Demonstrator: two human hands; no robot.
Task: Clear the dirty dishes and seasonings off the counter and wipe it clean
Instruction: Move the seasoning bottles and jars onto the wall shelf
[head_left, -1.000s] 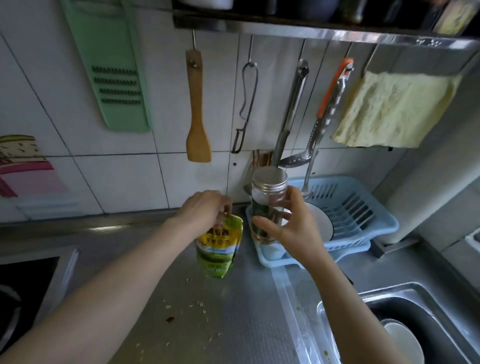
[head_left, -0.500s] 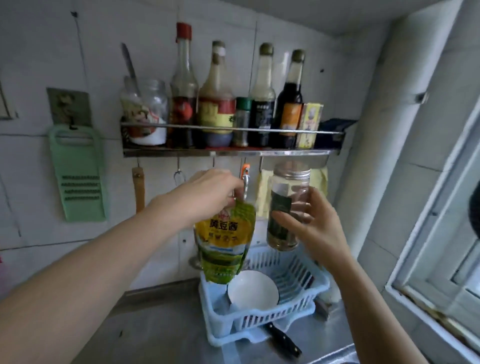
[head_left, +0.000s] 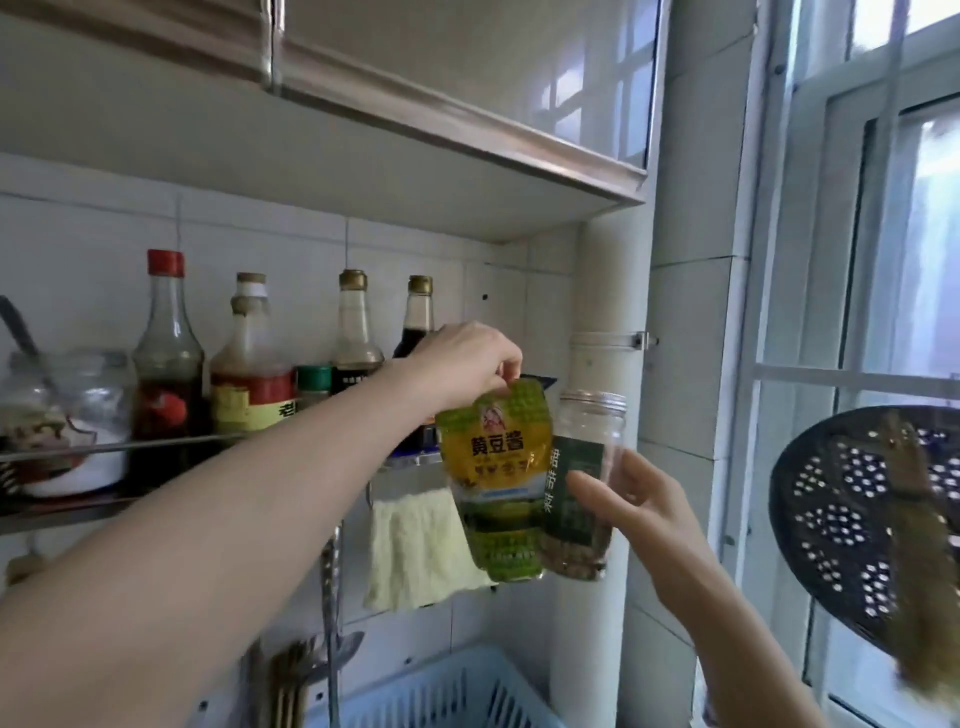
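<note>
Sauce pouch (head_left: 494, 478) pinched by left fingers (head_left: 506, 370), jar (head_left: 582, 483) gripped by right fingers (head_left: 597, 493), bottle-lined wall shelf (head_left: 78, 512), window (head_left: 893, 234)

Left hand (head_left: 467, 358) pinches yellow-green sauce pouch (head_left: 493, 478); right hand (head_left: 639, 499) holds glass jar (head_left: 584, 483) beside it

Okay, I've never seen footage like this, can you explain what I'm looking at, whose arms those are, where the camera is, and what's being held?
No machine here: the arms belong to a person wearing a wide-angle camera on the head, so you see what they see, looking up at a kitchen wall. The left hand pinches the top of a yellow-green sauce pouch, which hangs down. The right hand grips a clear glass jar with a metal lid and dark label. Both are raised beside a wall shelf that carries sauce bottles. A yellow cloth hangs under the shelf, a blue dish rack sits below, and a window is at the right.
</note>
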